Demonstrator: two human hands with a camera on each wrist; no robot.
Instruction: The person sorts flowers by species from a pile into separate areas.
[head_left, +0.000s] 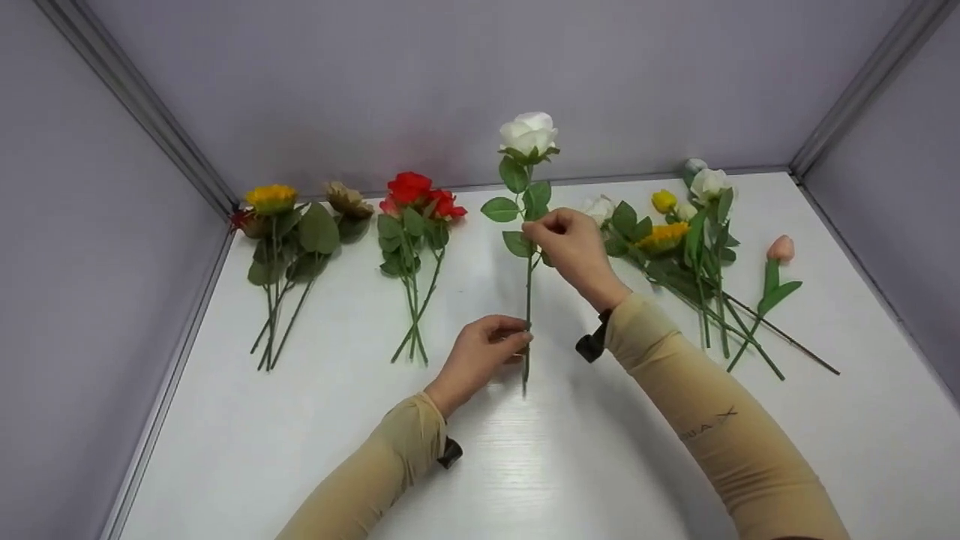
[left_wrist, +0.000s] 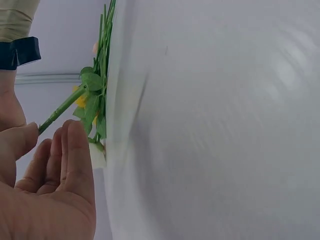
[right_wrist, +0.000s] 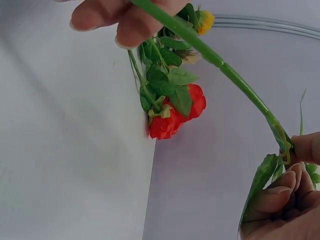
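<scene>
A white rose (head_left: 529, 135) with a long green stem stands nearly upright over the middle of the table. My right hand (head_left: 571, 247) pinches its stem among the leaves, below the bloom. Lower down, the thumb and fingers of my left hand (head_left: 484, 356) hold the stem near its bottom end. The left wrist view shows the thumb of that left hand (left_wrist: 55, 195) against the green stem (left_wrist: 62, 107). In the right wrist view, the stem (right_wrist: 220, 65) runs from the left hand's fingers down to my right hand (right_wrist: 285, 200), where leaves lie by the fingertips.
Red roses (head_left: 410, 189) lie left of centre on the white table (head_left: 480, 480). Farther left is a bunch with a yellow sunflower (head_left: 271, 198). White and yellow flowers (head_left: 664, 237) lie at right, beside a pink tulip (head_left: 781, 250). Grey walls (head_left: 480, 67) border the table.
</scene>
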